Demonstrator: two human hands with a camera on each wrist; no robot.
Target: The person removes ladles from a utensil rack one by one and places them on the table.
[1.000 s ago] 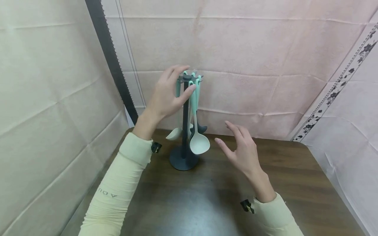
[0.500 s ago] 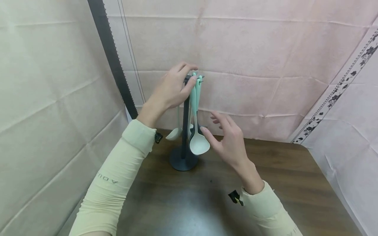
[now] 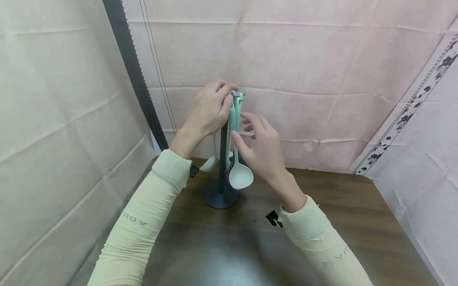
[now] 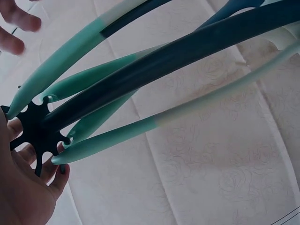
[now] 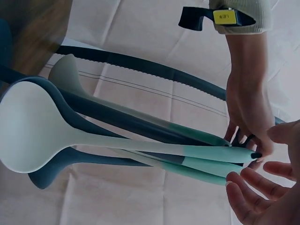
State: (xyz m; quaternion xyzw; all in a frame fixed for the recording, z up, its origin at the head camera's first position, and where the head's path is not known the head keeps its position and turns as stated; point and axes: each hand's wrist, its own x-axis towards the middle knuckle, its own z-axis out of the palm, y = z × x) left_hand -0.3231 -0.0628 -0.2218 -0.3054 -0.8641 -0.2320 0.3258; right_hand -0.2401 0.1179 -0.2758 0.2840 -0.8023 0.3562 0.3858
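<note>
on table (image 3: 350, 206), ladle (image 3: 239, 174) hanging upright

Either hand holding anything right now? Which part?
The left hand grips the dark utensil stand by its notched top hub. The right hand is open beside the mint-handled white ladle, gripping nothing.

Dark wood-grain table (image 3: 350, 222), set into a corner of cloth-draped walls. One item stood directly on it: dark grey utensil stand (image 3: 222, 174), round base planted near the back left edge, upright pole rising from it. Utensils are hung from the stand, clear of the tabletop.
</note>
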